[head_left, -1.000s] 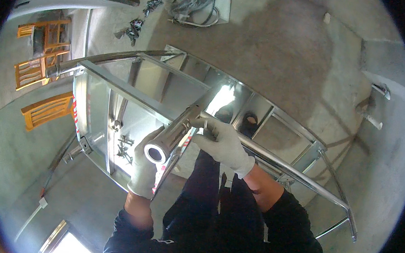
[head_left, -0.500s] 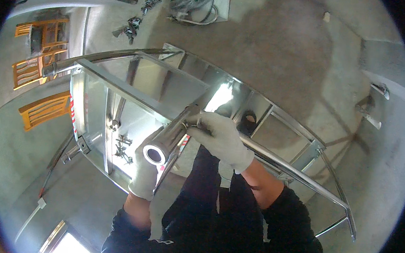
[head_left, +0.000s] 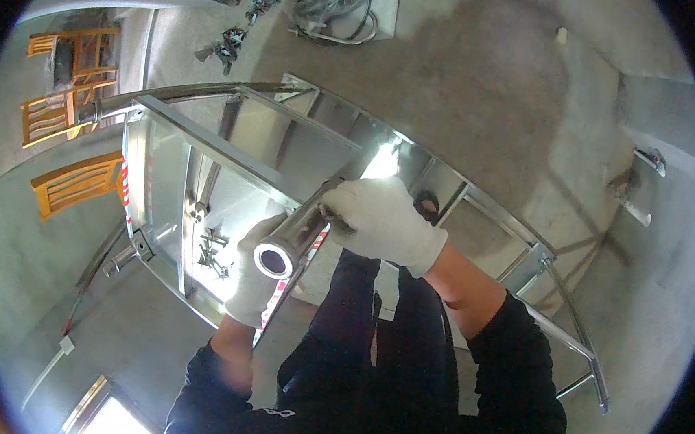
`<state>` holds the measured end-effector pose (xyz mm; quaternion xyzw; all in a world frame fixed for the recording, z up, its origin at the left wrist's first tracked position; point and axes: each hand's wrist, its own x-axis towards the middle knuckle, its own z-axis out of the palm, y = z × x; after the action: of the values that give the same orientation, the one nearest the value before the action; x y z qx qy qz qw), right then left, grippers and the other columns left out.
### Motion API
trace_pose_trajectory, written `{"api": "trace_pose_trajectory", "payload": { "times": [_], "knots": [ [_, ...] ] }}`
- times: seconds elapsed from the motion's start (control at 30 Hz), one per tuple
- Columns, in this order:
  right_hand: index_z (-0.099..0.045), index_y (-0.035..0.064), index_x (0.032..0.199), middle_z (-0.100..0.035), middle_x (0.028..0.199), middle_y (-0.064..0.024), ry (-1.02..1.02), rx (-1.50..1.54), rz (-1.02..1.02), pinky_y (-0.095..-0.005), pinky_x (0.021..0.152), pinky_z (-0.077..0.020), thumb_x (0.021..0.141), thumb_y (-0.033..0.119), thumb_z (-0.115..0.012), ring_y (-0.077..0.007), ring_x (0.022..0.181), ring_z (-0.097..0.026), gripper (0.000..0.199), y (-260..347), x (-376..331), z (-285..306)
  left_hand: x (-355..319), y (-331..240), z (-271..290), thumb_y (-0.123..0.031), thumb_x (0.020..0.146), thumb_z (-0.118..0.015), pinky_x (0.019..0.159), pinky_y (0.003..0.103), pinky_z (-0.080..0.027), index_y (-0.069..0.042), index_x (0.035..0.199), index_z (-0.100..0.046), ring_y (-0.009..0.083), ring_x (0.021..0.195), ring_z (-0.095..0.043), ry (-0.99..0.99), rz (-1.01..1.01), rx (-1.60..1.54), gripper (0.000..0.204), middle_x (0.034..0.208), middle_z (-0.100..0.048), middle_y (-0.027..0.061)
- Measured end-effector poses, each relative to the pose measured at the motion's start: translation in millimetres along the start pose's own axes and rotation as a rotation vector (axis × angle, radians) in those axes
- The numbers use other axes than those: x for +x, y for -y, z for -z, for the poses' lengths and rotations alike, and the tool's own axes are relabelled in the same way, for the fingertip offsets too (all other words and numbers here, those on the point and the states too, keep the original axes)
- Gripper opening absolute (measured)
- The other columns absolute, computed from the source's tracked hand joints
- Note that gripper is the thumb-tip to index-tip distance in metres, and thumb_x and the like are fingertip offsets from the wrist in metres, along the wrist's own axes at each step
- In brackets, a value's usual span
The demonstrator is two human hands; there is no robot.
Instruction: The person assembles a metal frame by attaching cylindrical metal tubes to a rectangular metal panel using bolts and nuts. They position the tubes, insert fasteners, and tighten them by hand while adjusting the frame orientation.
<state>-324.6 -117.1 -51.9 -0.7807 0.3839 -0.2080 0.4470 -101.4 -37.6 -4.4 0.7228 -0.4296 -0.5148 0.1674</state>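
Note:
A shiny steel tube [head_left: 297, 233] points its open round end toward me, over a stainless-steel frame with flat panels [head_left: 214, 153]. My left hand [head_left: 253, 279], in a pale work glove, is closed along the tube's left side; its fingertips are partly hidden. On the tube's right side, my gloved right hand [head_left: 388, 222] is closed against the upper part, fingers curled in. Dark smudges mark that glove near the fingers. Several small metal bolts or fittings [head_left: 213, 249] lie on the panel left of my left hand. A red-and-white striped strip [head_left: 278, 295] runs just below the tube.
A curved rail [head_left: 194, 91] bounds the frame's far left side; another bar [head_left: 570, 341] reaches out right. Wooden chairs [head_left: 77, 183] stand at left. On the concrete floor beyond lie a plastic-wrapped coil [head_left: 332, 4] and dark crumpled scraps [head_left: 229, 44].
My right hand has turned and shifted slightly up and right along the tube. The tube's open end sits a little higher and further right. My left hand stays beside it.

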Motion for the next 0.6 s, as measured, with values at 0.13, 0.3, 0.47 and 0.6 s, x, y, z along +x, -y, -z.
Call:
{"api": "trace_pose_trajectory", "payload": {
  "times": [0.13,0.3,0.47,0.6],
  "knots": [
    [-0.061,0.0086,0.088,-0.065,0.082,-0.0118,-0.036,0.137,0.011,-0.0439,0.067,-0.0524,0.074,0.023,-0.063,-0.0322,0.079,-0.065,0.020,-11,1,-7,12,0,2,-0.008,0.083,-0.070,0.078,0.024,-0.051,0.009,0.119,-0.056,0.0138,0.089,-0.063,-0.026,-0.041,0.097,0.043,0.100,-0.066,0.0110],
    [-0.062,0.0085,0.090,-0.065,0.081,-0.0129,-0.074,0.209,-0.081,-0.0437,0.066,-0.0519,0.080,0.025,-0.062,-0.0339,0.077,-0.065,0.019,-14,-6,-11,17,-7,3,-0.009,0.084,-0.068,0.078,0.027,-0.051,0.007,0.113,-0.059,0.0144,0.088,-0.063,-0.036,-0.054,0.068,0.035,0.098,-0.067,0.0115],
    [-0.067,0.0051,0.099,-0.065,0.078,-0.0142,-0.201,0.433,-0.281,-0.0346,0.063,-0.0488,0.083,0.021,-0.067,-0.0264,0.068,-0.063,0.022,-2,-20,-24,12,11,-4,-0.008,0.082,-0.068,0.075,0.027,-0.050,0.006,0.107,-0.061,0.0154,0.086,-0.063,-0.156,-0.082,0.049,0.029,0.095,-0.068,0.0117],
    [-0.066,0.0006,0.098,-0.063,0.073,-0.0143,-0.292,0.677,-0.417,-0.0316,0.061,-0.0466,0.084,0.018,-0.066,-0.0170,0.064,-0.059,0.023,13,-23,-33,12,7,-11,-0.009,0.085,-0.066,0.072,0.028,-0.050,0.006,0.104,-0.062,0.0156,0.080,-0.063,-0.161,-0.127,0.091,0.025,0.091,-0.067,0.0096]
  ]
}}
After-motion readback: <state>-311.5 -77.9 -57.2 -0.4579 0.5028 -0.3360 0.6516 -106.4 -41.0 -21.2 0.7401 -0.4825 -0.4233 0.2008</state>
